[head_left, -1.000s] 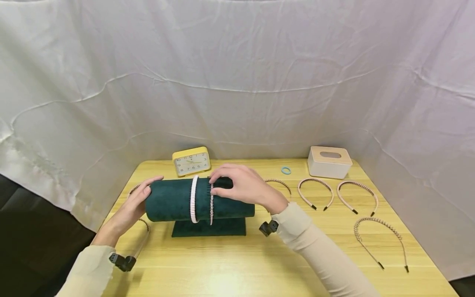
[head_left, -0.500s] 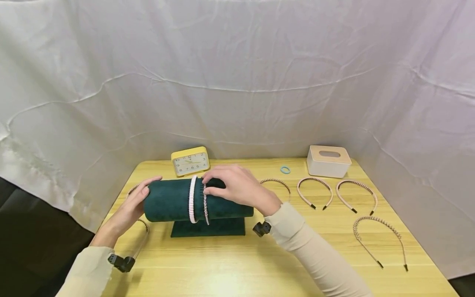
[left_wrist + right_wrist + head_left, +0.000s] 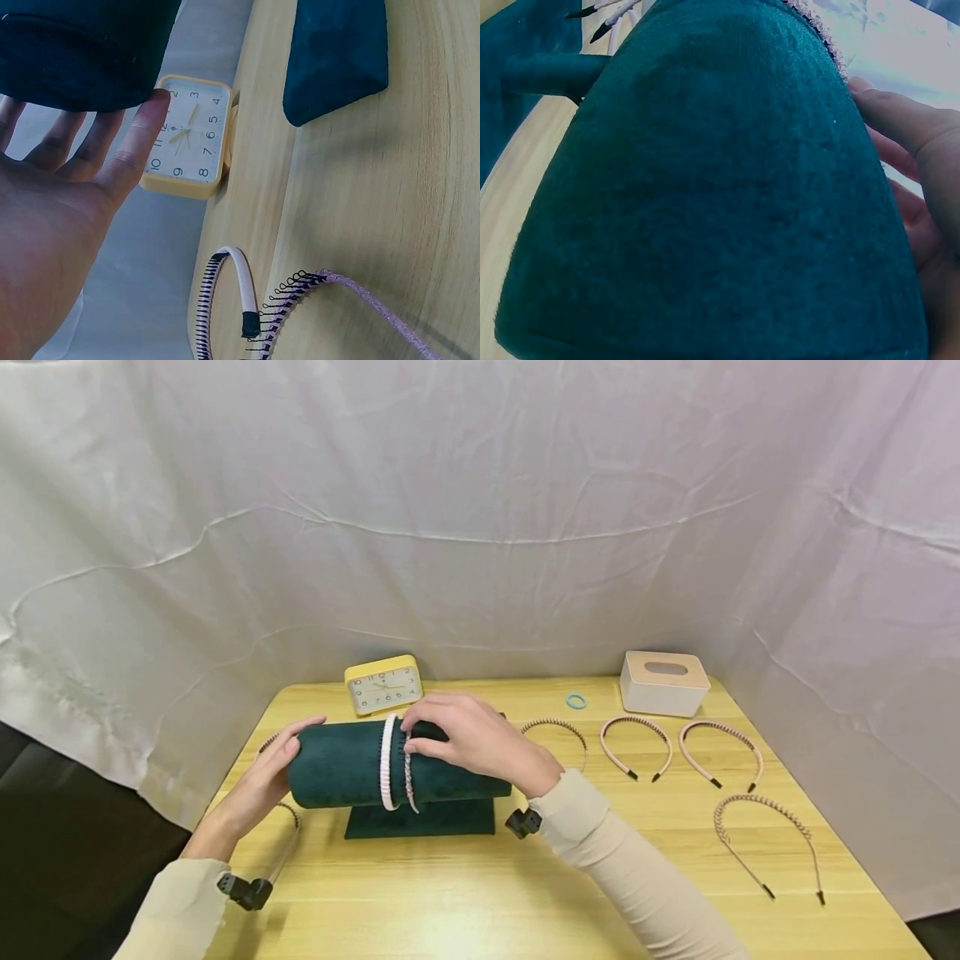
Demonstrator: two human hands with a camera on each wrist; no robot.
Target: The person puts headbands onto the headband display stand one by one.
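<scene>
A dark green velvet roll [image 3: 330,768] stands on its flat base [image 3: 420,820], mid-table in the head view. A thick pale headband [image 3: 386,768] sits over it. Just right of that is a thin pink beaded headband [image 3: 409,783], whose upper part my right hand [image 3: 480,739] pinches between thumb and fingers. The right wrist view has the thumb [image 3: 889,112] against this beaded band [image 3: 821,34] on the roll's side. My left hand [image 3: 262,777] rests on the roll's left end; its fingers [image 3: 139,139] look extended against the end in the left wrist view.
Several headbands lie to the right, among them a braided one [image 3: 761,802]. Near my left wrist lie a white-tipped headband [image 3: 246,285] and a purple one [image 3: 375,311]. A yellow clock [image 3: 384,685], blue ring [image 3: 576,701] and tissue box [image 3: 663,689] stand behind.
My right hand has slid the thin beaded headband leftward along the roll, closer to the thick pale one. My left hand has stayed at the roll's end.
</scene>
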